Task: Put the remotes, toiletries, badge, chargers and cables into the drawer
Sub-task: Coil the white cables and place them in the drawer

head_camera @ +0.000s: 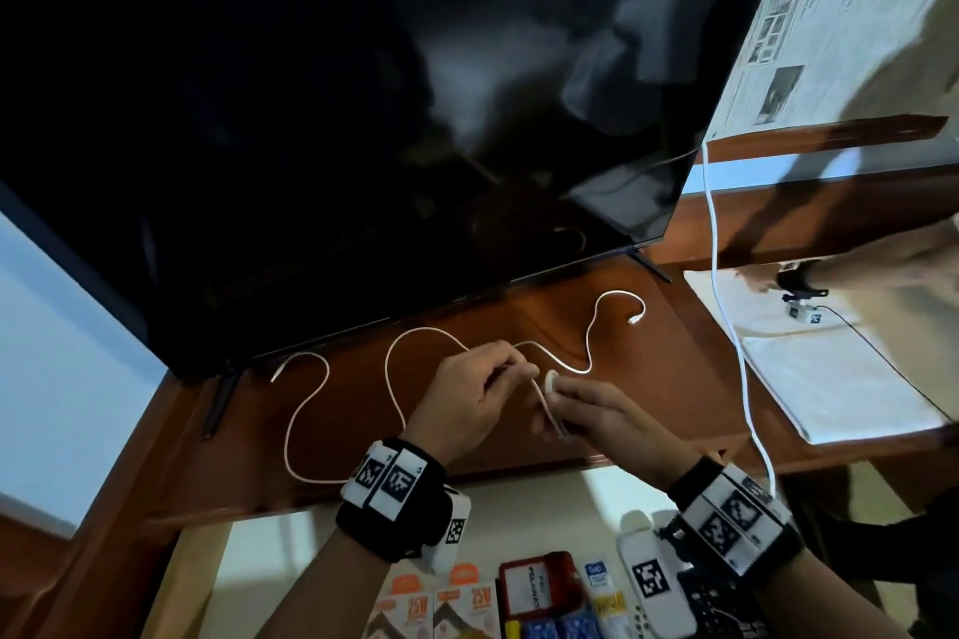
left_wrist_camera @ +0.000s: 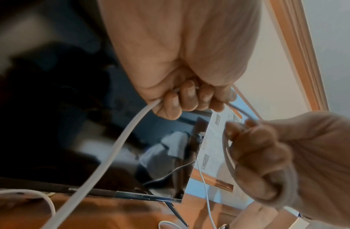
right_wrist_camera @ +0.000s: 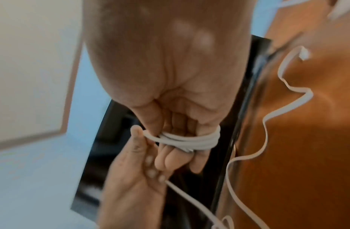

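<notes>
Winding the white cable into a coil above the wooden top

The right hand (head_camera: pixel 612 418) is holding its fingers pressed together with several turns of the white cable (right_wrist_camera: pixel 189 140) wrapped around them, while the left hand (head_camera: pixel 475 397), at nine o'clock from it, is pinching the strand and feeding it on. The loose length is snaking across the TV stand (head_camera: pixel 467 327) from seven o'clock round to the free plug (head_camera: pixel 634 319) at one o'clock. That trailing plug is likely to snag on the TV foot (head_camera: pixel 648 265) or whip about if pulled quickly, and the turns could be slipping off the fingertips before reaching the open drawer (head_camera: pixel 290 550) at six o'clock, where boxes and a badge are lying.
</notes>
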